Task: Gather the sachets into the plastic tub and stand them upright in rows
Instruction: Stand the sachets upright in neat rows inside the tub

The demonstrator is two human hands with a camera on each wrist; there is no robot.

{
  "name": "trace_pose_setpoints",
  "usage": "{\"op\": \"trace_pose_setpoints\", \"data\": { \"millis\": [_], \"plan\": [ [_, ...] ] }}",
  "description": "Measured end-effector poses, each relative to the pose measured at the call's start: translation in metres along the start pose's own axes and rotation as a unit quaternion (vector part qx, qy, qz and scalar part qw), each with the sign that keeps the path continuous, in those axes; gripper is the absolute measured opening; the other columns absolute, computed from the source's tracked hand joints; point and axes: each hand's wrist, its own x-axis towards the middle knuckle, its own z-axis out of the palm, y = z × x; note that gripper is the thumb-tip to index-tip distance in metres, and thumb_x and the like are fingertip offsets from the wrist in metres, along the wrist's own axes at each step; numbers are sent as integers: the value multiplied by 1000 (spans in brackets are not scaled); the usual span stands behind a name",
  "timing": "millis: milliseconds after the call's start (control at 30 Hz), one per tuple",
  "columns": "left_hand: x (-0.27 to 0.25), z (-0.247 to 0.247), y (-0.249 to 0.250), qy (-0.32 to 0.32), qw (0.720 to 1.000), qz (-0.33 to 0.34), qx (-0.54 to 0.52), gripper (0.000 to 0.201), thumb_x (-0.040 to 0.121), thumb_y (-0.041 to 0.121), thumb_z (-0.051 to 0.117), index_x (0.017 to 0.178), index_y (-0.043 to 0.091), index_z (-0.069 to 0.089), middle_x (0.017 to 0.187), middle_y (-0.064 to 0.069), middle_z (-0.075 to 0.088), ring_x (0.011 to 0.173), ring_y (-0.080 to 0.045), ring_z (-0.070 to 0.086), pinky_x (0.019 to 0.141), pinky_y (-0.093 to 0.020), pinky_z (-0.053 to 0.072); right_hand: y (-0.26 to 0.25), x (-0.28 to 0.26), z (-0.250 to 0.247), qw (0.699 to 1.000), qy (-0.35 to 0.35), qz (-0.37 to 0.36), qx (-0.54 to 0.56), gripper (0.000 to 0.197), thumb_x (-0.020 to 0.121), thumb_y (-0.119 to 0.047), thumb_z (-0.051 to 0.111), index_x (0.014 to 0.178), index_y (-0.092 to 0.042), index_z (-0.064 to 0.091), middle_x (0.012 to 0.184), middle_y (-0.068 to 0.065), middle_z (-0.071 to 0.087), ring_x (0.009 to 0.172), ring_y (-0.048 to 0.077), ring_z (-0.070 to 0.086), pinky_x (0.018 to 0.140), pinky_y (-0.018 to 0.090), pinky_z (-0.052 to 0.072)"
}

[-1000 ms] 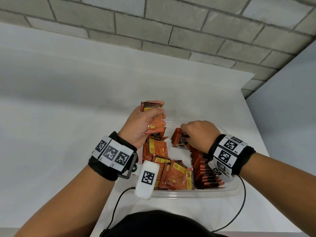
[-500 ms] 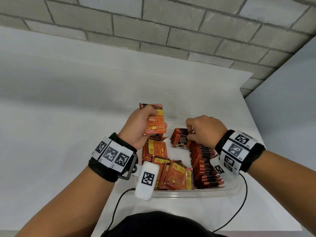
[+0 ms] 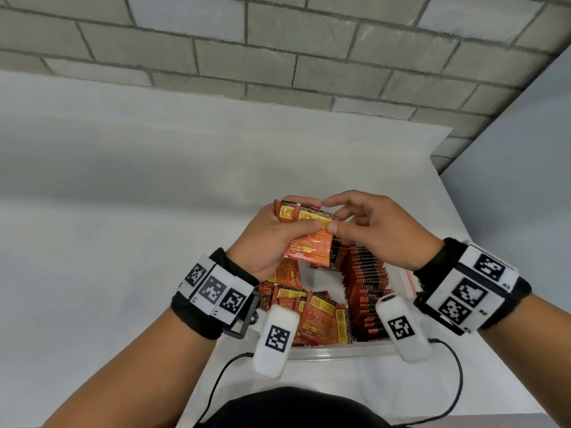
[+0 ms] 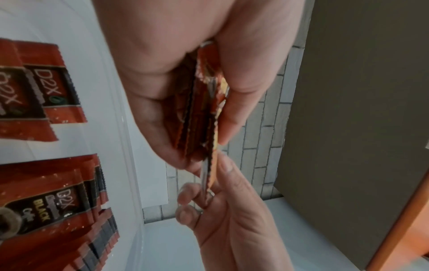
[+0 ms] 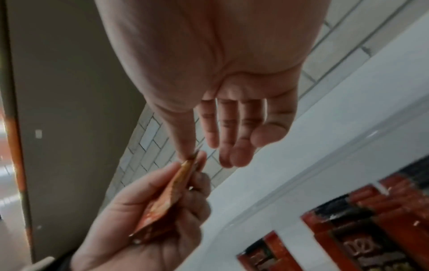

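Observation:
My left hand (image 3: 268,242) grips a small stack of orange-red sachets (image 3: 309,242) above the far end of the clear plastic tub (image 3: 340,353). The right hand (image 3: 370,230) has come up against that stack. In the left wrist view its thumb and fingers pinch the edge of the outer sachet (image 4: 210,176). A row of sachets (image 3: 367,282) stands upright along the tub's right side. More sachets (image 3: 318,316) lie loose and leaning in the near-left part. The right wrist view shows the held stack (image 5: 167,198) edge-on, with the row (image 5: 371,220) below it.
The tub sits on a white table (image 3: 123,242) near its right edge (image 3: 482,248). A grey brick wall (image 3: 278,57) rises behind. Black cables (image 3: 457,381) trail from the wrist units over the table's near part. A small pink-and-white object (image 3: 408,282) shows at the tub's right side.
My right hand has lifted off the upright row in the tub and moved up and left to the stack in the left hand, which stayed above the tub's far end.

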Motion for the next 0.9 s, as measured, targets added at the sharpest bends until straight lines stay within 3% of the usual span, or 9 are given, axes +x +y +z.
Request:
{"op": "trace_pose_setpoints", "data": {
  "millis": [100, 200, 333, 400, 533, 600, 700, 800, 900],
  "plan": [
    [0, 3, -1, 5, 1000, 13, 0, 32, 70, 9, 69, 102, 11, 65, 92, -12, 70, 85, -25, 68, 74, -35, 57, -2, -1, 1, 997, 14, -7, 76, 24, 83, -12, 70, 100, -26, 63, 76, -1, 64, 65, 17, 64, 68, 26, 53],
    [-1, 3, 1, 7, 1000, -4, 2, 29, 75, 29, 66, 100, 14, 66, 88, -8, 71, 82, -22, 68, 71, -35, 57, -2, -1, -1, 993, 51, -16, 105, 16, 80, -7, 72, 86, -20, 65, 71, -4, 64, 60, 12, 61, 63, 24, 51],
    [0, 2, 4, 76, 995, -42, -45, 46, 71, 55, 60, 94, 16, 66, 74, -2, 58, 66, -15, 60, 70, -37, 55, 1, -2, -2, 968, 222, -107, 46, 16, 79, -10, 75, 74, -20, 64, 79, -11, 66, 71, 9, 60, 66, 19, 47],
    [1, 2, 5, 86, 990, -59, -90, 43, 72, 51, 62, 94, 14, 63, 75, -4, 58, 67, -18, 60, 72, -38, 56, 2, -4, 1, 951, 259, -168, -26, 12, 77, -9, 77, 74, -16, 67, 86, -3, 64, 76, 6, 57, 68, 13, 43],
    [4, 7, 5, 78, 988, -30, -131, 24, 87, 16, 61, 109, 5, 63, 98, -15, 70, 80, -25, 69, 67, -34, 58, 13, -7, 14, 954, 159, -212, -142, 11, 72, -21, 79, 78, -14, 73, 95, -1, 59, 91, 17, 54, 81, 17, 38],
    [4, 7, 4, 92, 989, -6, -118, 22, 89, 5, 58, 111, 3, 63, 99, -16, 72, 81, -24, 71, 65, -31, 59, 16, -7, 14, 964, 129, -186, -136, 18, 72, -31, 77, 85, -19, 74, 101, -3, 59, 98, 16, 50, 86, 13, 35],
    [5, 4, 3, 83, 993, 1, -84, 23, 89, 2, 58, 112, 4, 63, 98, -14, 72, 82, -24, 71, 67, -32, 59, 13, -5, 8, 970, 144, -155, -117, 31, 80, -41, 68, 107, -26, 69, 110, -6, 57, 102, 6, 48, 83, 10, 34],
    [4, 4, 0, 61, 996, 0, -62, 33, 88, 1, 59, 121, 1, 59, 102, -16, 70, 85, -26, 70, 73, -36, 59, 7, 0, 3, 973, 136, -123, -140, 36, 88, -28, 66, 124, -24, 61, 113, -5, 60, 95, 5, 53, 77, 9, 37],
    [4, 8, -3, 55, 998, 12, -37, 30, 86, 1, 61, 116, 2, 60, 98, -14, 71, 84, -25, 70, 68, -33, 58, 2, 6, -3, 988, 68, -57, -123, 35, 87, -21, 66, 121, -27, 61, 98, -10, 63, 82, 2, 57, 71, 5, 40]
  ]
}}
